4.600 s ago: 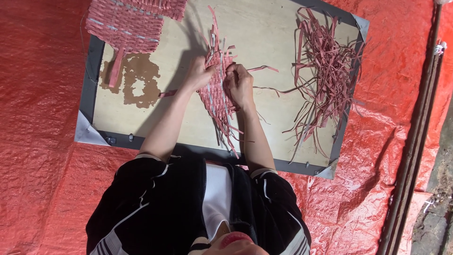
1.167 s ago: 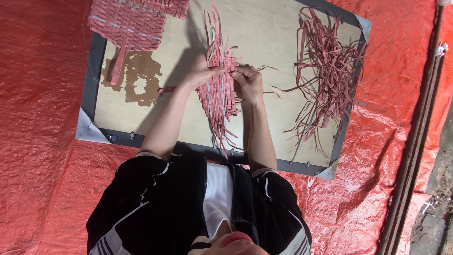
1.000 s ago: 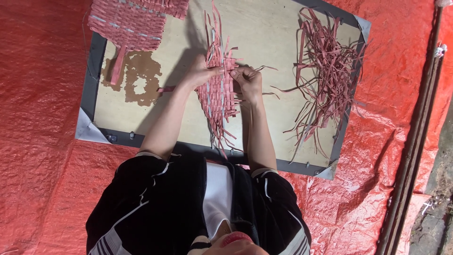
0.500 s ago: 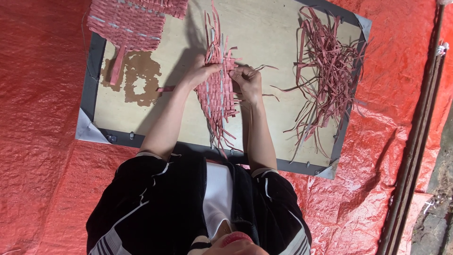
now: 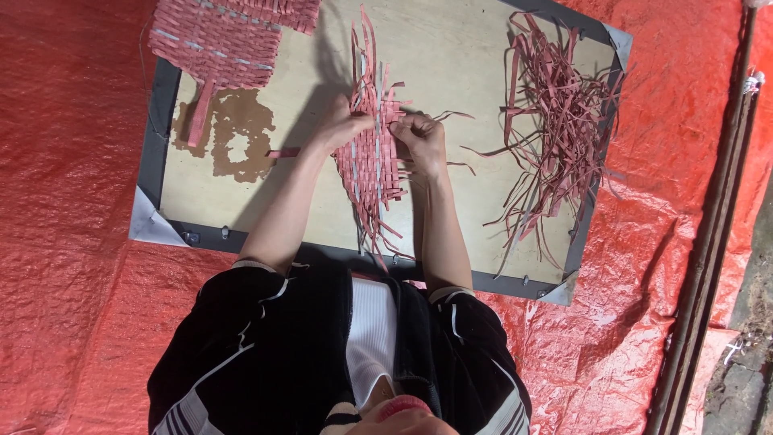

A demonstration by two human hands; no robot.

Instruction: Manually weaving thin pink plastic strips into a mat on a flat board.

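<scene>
Change: since a few seconds ago both hands have shifted a little farther up the weave [image 5: 369, 153]; over the last second they have hardly moved, and the weave lies where it was.
Meaning: the work looks to be going on at the far part of the weave, where loose strip ends fan out.
Left hand [image 5: 346, 127]: fingers curled and pressed together on the weave's left edge, holding it down on the board [image 5: 451, 56]; a strip end [image 5: 283, 152] sticks out to the left just below the wrist.
Right hand [image 5: 420, 138]: fingers closed, seemingly pinching a thin strip at the weave's right edge; the exact grip is too small to tell.
Weave: a narrow pink band in the middle of the board, between the two hands, running near to far.
Around: a loose pile of strips [image 5: 555, 129] well to the right; a wider mat [image 5: 229, 36] at the far left corner; a brown stain [image 5: 229, 141] beneath it; red tarp [image 5: 72, 242] under everything; poles [image 5: 713, 242] along the right.
In the way: nothing lies between the right hand and the pile except a few stray strips.
</scene>
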